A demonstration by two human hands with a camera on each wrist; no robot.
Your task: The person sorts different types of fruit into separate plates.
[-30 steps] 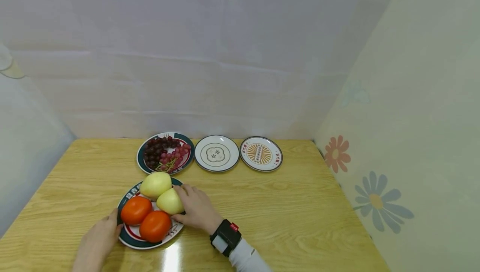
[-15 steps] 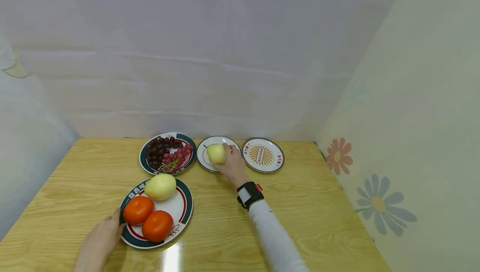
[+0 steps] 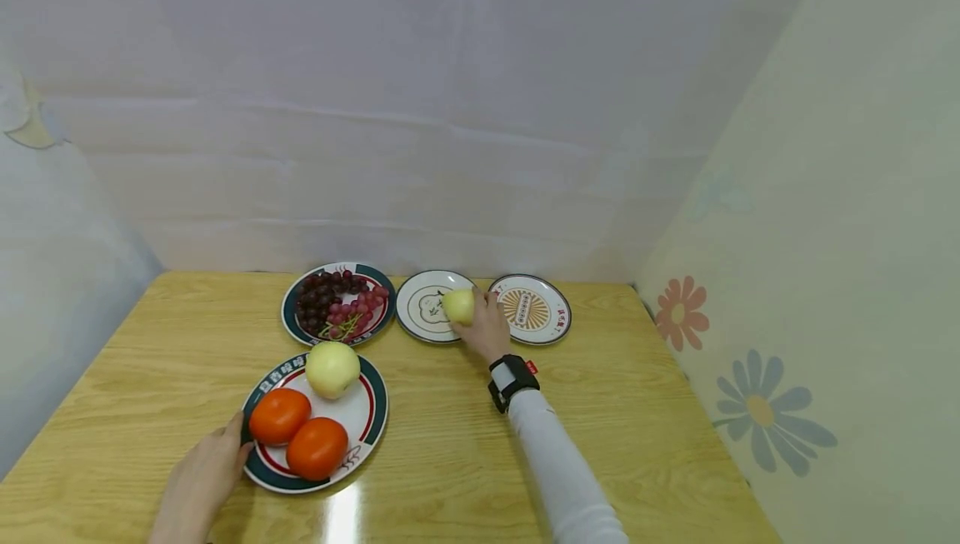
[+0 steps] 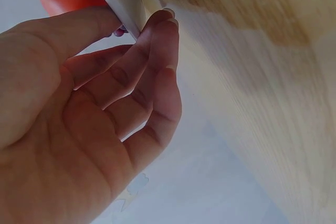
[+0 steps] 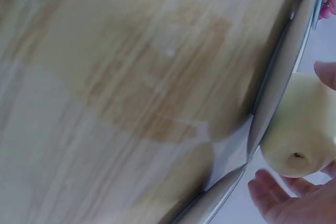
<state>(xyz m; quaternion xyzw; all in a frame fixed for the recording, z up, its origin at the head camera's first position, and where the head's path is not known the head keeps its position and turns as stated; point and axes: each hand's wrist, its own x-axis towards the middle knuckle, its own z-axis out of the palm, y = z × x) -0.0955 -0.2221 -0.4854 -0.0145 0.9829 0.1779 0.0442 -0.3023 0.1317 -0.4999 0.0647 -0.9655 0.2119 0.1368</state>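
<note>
My right hand [image 3: 486, 331] holds a pale yellow-green pear [image 3: 457, 307] at the right side of the middle back plate [image 3: 414, 304]. In the right wrist view the thumb and fingers lie around that pear [image 5: 302, 121], close against the plate's rim; whether it bears on the plate I cannot tell. At the near left, my left hand [image 3: 202, 473] pinches the edge of a green-rimmed plate [image 3: 373, 415], thumb above and fingers below, as the left wrist view shows. This plate carries another pear [image 3: 332, 370] and two red tomatoes, one farther left [image 3: 280, 416] and one nearer [image 3: 318, 449].
Behind the near plate stands another green-rimmed plate [image 3: 287, 323] with dark grapes [image 3: 317, 304] and red grapes [image 3: 356, 315]. A sunburst-patterned plate [image 3: 551, 311] is right of the middle one. Pale cloth [image 3: 420, 111] hangs behind the wooden table [image 3: 600, 411].
My right hand has lifted one pear off the near plate and carried it back and right to the middle plate. The other pear has turned slightly. My left hand stays at the plate's edge.
</note>
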